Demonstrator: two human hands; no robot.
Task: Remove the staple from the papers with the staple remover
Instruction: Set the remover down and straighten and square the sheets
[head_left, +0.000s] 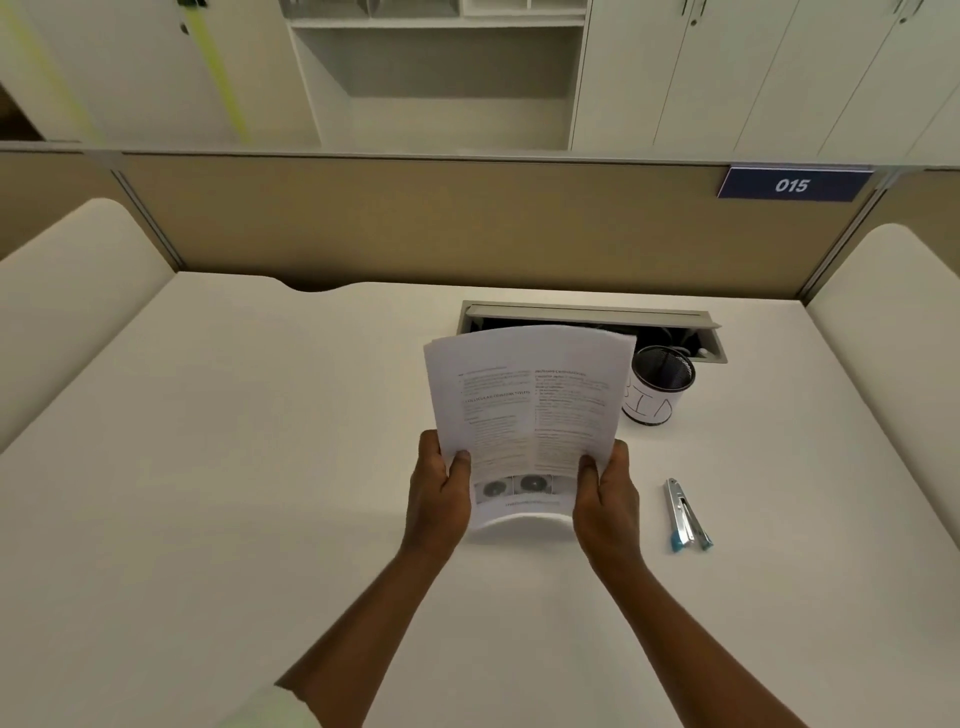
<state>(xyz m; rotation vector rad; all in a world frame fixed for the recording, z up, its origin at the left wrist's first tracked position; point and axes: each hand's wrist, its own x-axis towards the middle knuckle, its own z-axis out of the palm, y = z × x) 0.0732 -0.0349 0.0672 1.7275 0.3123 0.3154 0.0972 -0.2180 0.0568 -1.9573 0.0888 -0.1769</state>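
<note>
White desk (208, 467): both hands (439, 499) grip papers (524, 415); mesh cup (657, 384) contents unclear.

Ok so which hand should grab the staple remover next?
Probably the right hand: the staple remover lies on the desk just to its right. The left hand is across the papers and can keep its grip on them.
</note>
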